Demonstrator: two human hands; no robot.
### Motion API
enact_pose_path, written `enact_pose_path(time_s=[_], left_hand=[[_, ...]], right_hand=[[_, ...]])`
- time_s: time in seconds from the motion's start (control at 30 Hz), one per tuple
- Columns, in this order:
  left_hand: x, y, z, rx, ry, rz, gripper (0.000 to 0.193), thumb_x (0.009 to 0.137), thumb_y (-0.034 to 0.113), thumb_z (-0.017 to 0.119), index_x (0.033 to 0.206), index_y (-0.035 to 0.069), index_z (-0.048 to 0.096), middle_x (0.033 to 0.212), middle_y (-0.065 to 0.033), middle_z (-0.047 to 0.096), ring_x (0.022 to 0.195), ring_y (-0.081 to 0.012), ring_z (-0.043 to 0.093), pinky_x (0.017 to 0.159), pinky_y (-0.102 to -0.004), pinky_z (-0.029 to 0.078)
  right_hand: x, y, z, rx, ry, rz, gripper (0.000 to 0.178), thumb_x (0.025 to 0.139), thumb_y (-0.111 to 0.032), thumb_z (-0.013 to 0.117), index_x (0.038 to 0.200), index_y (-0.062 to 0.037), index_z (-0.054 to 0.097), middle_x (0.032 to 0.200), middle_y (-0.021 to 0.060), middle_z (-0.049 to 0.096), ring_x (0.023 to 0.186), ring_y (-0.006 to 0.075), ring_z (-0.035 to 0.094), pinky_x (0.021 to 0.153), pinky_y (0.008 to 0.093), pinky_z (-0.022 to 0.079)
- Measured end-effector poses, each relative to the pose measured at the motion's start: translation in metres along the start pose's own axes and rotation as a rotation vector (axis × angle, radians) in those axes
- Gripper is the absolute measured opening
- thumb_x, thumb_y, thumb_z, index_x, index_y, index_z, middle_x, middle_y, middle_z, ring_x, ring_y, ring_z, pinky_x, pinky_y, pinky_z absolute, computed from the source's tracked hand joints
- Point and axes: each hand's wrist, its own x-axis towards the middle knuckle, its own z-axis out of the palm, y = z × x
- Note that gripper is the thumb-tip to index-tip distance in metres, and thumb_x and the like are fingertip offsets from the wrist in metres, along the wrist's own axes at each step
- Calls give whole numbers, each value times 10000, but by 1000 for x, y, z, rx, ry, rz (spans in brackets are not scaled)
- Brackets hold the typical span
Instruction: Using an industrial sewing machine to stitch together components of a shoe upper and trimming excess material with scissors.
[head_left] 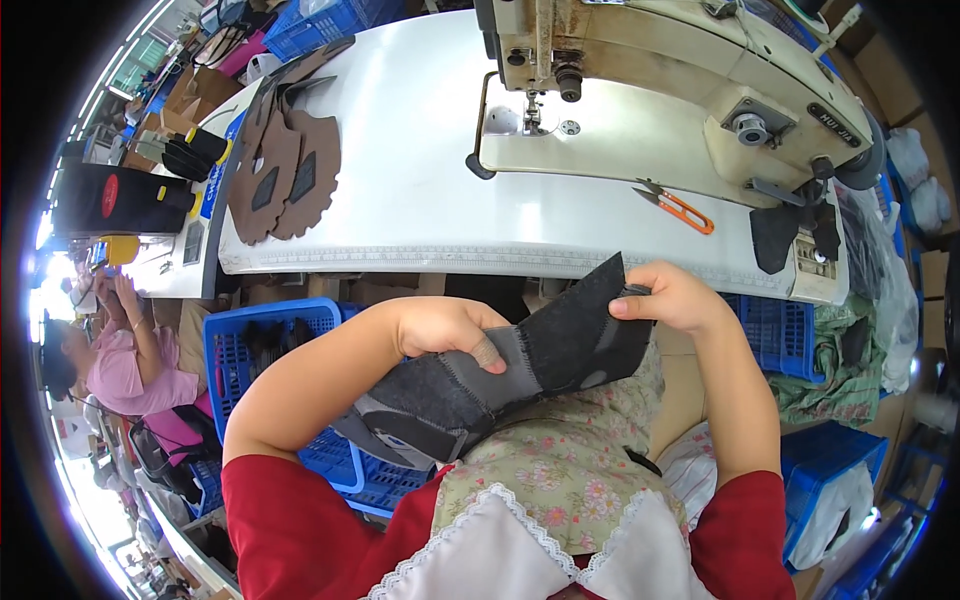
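A black and grey stitched fabric piece (425,395), shaped somewhat like a boot upper, lies slantwise across my lap in front of the table. My left hand (440,325) grips its middle, thumb on top with a tan strip around it; the other fingers are hidden underneath. At the piece's right end, my right hand (675,297) pinches the edge between thumb and fingers, and a black flap stands up beside it. Beyond my hands is a sewing machine (640,85) with its presser foot (535,125) above the plate. Orange-handled thread snips (680,208) rest on the table in front of the machine.
Brown scalloped cut pieces (290,175) lie at the left of the white table (400,180). Dark scraps (775,238) sit at its right end. Blue baskets (270,320) stand below on the left, another blue bin (830,480) at right. A person in pink (140,360) sits far left.
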Motion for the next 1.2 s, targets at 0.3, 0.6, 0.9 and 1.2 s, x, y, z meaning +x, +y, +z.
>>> enact_pose_path(time_s=[0.3, 0.6, 0.9, 1.2], left_hand=[[5, -6, -8, -66, -44, 47, 352, 783, 15, 703, 1122, -74, 670, 1047, -110, 720, 911, -177, 684, 851, -294, 533], [3, -4, -1, 76, 8, 122, 287, 810, 40, 709, 1076, -66, 700, 996, -87, 726, 882, -155, 675, 831, -292, 530], [-23, 30, 33, 646, 411, 136, 389, 939, 371, 682, 990, -15, 692, 835, -7, 650, 802, -97, 551, 767, -273, 470], [-43, 24, 47, 823, 490, 279, 408, 947, 369, 656, 968, -38, 674, 779, -117, 661, 733, -154, 564, 734, -313, 485]], right_hand=[[6, 7, -3, 29, -26, -43, 245, 878, -227, 757, 785, -17, 671, 745, -66, 612, 724, 41, 504, 674, 238, 426], [2, 5, -5, 67, -3, -3, 240, 872, -221, 760, 781, -14, 680, 751, -60, 626, 716, 39, 511, 667, 236, 425], [-9, -27, -5, -111, 149, -134, 300, 918, -306, 708, 875, -9, 711, 808, -9, 686, 774, 77, 590, 745, 271, 485], [13, 12, -70, -1101, 1035, -297, 203, 816, -126, 700, 985, -17, 671, 1028, 133, 656, 1013, 346, 587, 871, 426, 488]])
